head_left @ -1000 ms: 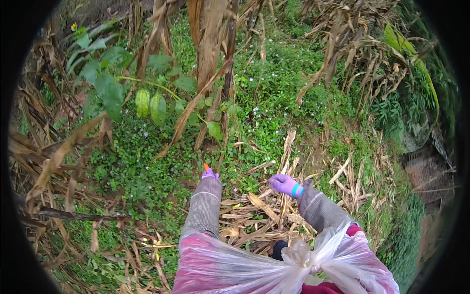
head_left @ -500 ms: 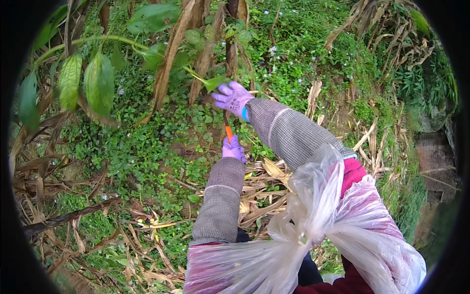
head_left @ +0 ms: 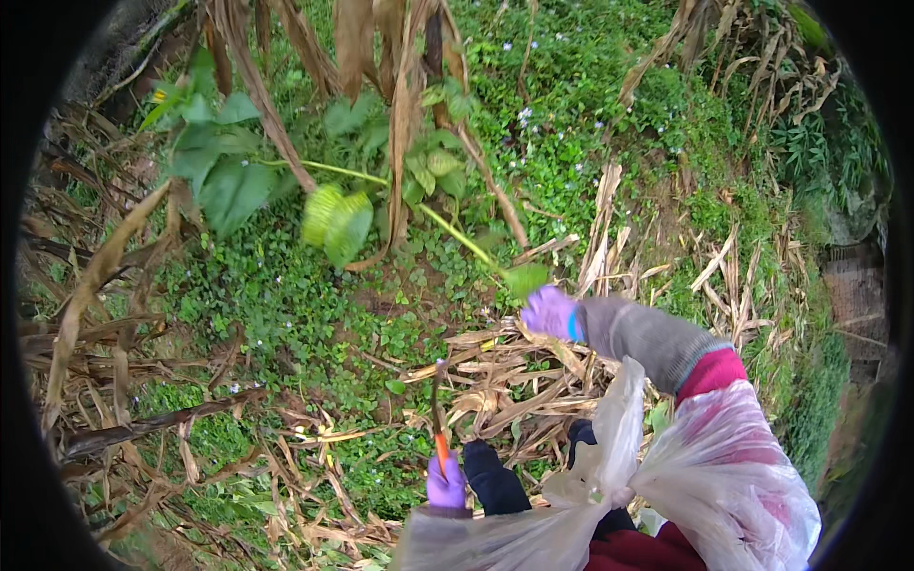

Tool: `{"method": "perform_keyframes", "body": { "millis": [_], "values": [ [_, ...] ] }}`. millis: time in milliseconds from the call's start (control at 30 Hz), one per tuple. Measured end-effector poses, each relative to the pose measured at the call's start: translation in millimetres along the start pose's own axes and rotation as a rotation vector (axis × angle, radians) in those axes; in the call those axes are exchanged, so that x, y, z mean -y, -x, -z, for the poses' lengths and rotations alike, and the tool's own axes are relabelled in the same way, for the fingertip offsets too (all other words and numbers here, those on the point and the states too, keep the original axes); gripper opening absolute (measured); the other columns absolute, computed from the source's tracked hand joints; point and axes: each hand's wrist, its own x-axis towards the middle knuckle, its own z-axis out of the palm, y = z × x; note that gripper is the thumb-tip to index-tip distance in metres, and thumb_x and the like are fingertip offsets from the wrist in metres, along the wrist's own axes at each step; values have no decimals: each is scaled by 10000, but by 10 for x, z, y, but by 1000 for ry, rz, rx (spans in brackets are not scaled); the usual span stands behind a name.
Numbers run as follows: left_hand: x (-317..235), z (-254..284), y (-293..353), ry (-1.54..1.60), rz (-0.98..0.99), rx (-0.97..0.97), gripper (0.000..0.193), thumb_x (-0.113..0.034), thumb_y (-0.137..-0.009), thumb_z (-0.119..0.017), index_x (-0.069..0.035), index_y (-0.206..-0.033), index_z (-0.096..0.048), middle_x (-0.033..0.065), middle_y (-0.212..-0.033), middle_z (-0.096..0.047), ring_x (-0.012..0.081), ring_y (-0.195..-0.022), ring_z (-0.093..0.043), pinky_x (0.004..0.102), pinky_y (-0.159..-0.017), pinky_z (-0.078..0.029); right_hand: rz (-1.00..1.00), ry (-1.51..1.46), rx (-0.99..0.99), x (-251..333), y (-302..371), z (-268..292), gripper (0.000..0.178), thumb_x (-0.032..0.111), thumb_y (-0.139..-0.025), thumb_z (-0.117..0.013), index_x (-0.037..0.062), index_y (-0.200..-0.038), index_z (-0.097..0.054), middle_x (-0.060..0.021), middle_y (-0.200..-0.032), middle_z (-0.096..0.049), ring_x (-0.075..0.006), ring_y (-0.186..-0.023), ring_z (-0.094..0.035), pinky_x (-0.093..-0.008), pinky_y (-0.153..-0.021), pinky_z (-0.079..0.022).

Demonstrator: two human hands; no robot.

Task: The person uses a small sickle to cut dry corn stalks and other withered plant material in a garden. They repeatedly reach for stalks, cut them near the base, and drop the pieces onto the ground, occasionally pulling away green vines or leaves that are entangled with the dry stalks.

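In my left hand (head_left: 445, 483), gloved in purple, is the orange handle of a sickle (head_left: 441, 447); its narrow dark blade points up and away from me. My right hand (head_left: 547, 312), in a matching glove, is blurred and closed at the near end of a long green leafy stalk (head_left: 455, 228). A light green leaf (head_left: 526, 279) sticks out right beside those fingers. The stalk slants away to the far left, where broad leaves (head_left: 238, 190) spread from it. My fingertips on the stalk are hard to make out.
Dry brown corn stalks (head_left: 409, 124) hang at the far side, and more lie at the left. Dry husks (head_left: 505, 381) litter the ground by my dark shoes (head_left: 495, 476). Low green weeds cover much of the soil. Clear plastic bags (head_left: 733, 457) wrap my upper sleeves.
My right hand has gone from spread fingers to closed and come nearer and rightward, the leafy stalk moving along. My left hand with the sickle has drawn back toward my body.
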Motion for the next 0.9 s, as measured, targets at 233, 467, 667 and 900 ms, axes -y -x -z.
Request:
{"method": "perform_keyframes", "body": {
  "millis": [233,467,667,900],
  "values": [
    [-1212,-634,-143,173,-394,-90,398,-359,-915,-533,-11,-1105,-499,4,-772,-515,87,-628,-488,226,-573,-417,1332,1475,268,188,1768,-1441,238,293,-882,-564,70,-805,-527,-86,-899,-549,-258,-831,-551,-378,-772,-457],
    [-2616,-1430,268,-576,-739,3,630,-365,-809,-659,-114,-1335,-420,101,-726,-603,276,-633,-607,382,-607,-492,1395,546,-180,731,3324,-1599,463,365,-1005,-330,81,-653,-431,-35,-614,-453,-132,-537,-430,-259,-509,-394],
    [-2975,-1983,324,-669,-687,101,824,-245,-763,-716,-160,-1438,-250,84,-639,-550,225,-556,-558,353,-554,-459,1536,429,-22,808,5141,-1977,552,471,-989,-295,156,-539,-345,16,-507,-348,-54,-375,-228,-225,-333,-173],
    [-2759,-2620,652,-615,-847,328,375,-303,-833,-640,-104,-1146,-588,124,-809,-645,240,-732,-633,353,-729,-492,1846,621,-64,533,6237,-2071,447,428,-949,-468,5,-1084,-525,-112,-925,-562,-61,-499,-410,-167,-479,-348]
  ]
}}
